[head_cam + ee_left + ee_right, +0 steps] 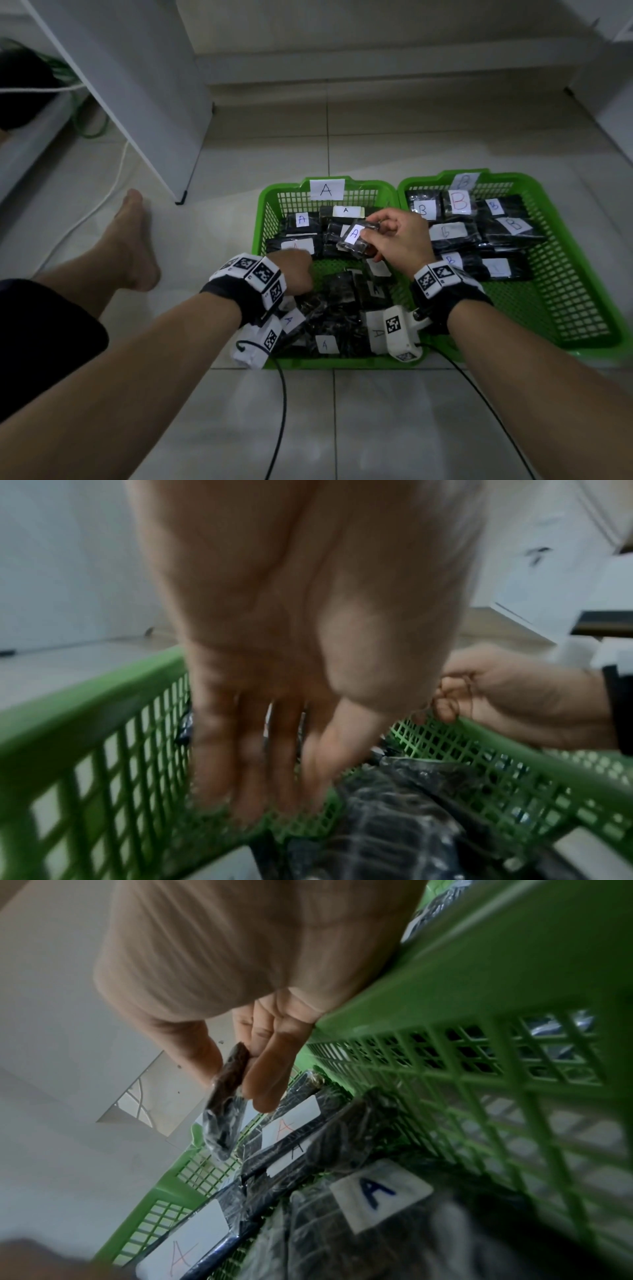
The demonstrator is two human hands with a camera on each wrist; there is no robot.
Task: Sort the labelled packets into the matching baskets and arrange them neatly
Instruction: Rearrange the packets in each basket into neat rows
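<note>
The left hand (294,270) reaches down into the basket marked A (263,219), fingers straight and, as far as the blur allows, holding nothing. Loose A packets (329,322) lie heaped at that basket's near end. The right hand (399,240) pinches one A packet (356,238) between thumb and fingers above the basket's middle. Right of it, the basket marked B (565,240) holds B packets (459,205) in rows.

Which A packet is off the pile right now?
The A packet pinched in the right hand, held above basket A; the other packets lie in the baskets.
</note>
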